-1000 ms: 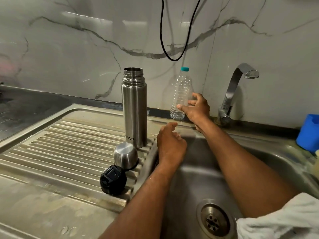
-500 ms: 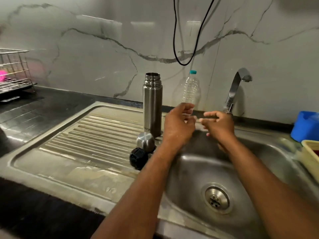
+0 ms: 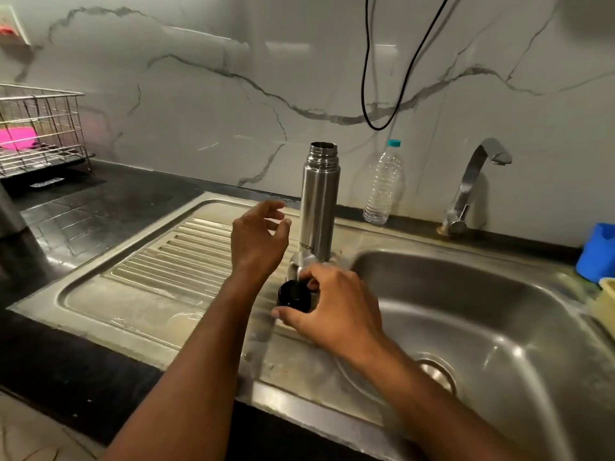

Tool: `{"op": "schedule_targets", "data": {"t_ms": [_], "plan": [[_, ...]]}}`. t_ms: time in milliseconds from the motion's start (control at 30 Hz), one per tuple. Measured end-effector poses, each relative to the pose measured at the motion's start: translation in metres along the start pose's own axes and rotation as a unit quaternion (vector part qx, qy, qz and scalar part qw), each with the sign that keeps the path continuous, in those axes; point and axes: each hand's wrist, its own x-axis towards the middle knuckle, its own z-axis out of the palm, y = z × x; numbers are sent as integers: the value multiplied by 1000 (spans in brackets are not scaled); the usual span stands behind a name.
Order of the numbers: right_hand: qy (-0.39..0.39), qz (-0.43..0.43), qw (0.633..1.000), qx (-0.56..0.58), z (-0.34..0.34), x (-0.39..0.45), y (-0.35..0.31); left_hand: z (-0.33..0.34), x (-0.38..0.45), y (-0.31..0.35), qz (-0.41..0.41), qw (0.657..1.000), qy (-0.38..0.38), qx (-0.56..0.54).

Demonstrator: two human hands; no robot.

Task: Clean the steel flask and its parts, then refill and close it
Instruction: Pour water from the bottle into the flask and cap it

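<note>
The open steel flask (image 3: 317,207) stands upright on the drainboard (image 3: 166,261), just left of the sink basin. Its steel cup lid (image 3: 301,262) sits at the flask's foot, partly hidden by my right hand. My right hand (image 3: 332,307) reaches over the black stopper (image 3: 294,294) and curls its fingers and thumb round it. My left hand (image 3: 258,237) hovers with loosely spread fingers just left of the flask, touching nothing. A clear plastic bottle (image 3: 382,184) with a teal cap stands by the wall behind.
The sink basin (image 3: 482,327) lies to the right, with the tap (image 3: 472,184) above its back edge. A blue container (image 3: 597,251) and a yellow tub (image 3: 605,304) sit at the far right. A wire rack (image 3: 40,128) stands at the far left. A black cable (image 3: 379,94) hangs down the wall.
Both hands left the space over the basin. My right hand came down onto the black stopper; my left hand moved left beside the flask. The view shifted left.
</note>
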Motion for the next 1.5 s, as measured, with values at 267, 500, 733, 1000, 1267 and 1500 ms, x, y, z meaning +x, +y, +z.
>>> {"op": "schedule_targets", "data": {"t_ms": [267,500,733,1000,1267,1500], "plan": [[58,5,998,22,11,1,2,11,0,-5,-8,1000,-24,-3],[139,51,978,149,-24,9,41,21,14,8,-71,990,-83,-90],[196,109,951,213,-43,23,85,52,20,2,-45,977,-142,-154],[201,42,956,211,-101,73,71,52,29,-9,-33,960,-186,-208],[123,-53,974,180,-143,175,13,54,29,-14,-9,940,-218,-261],[-55,-62,989,120,-161,194,3,53,30,-18,-4,927,-243,-284]]}}
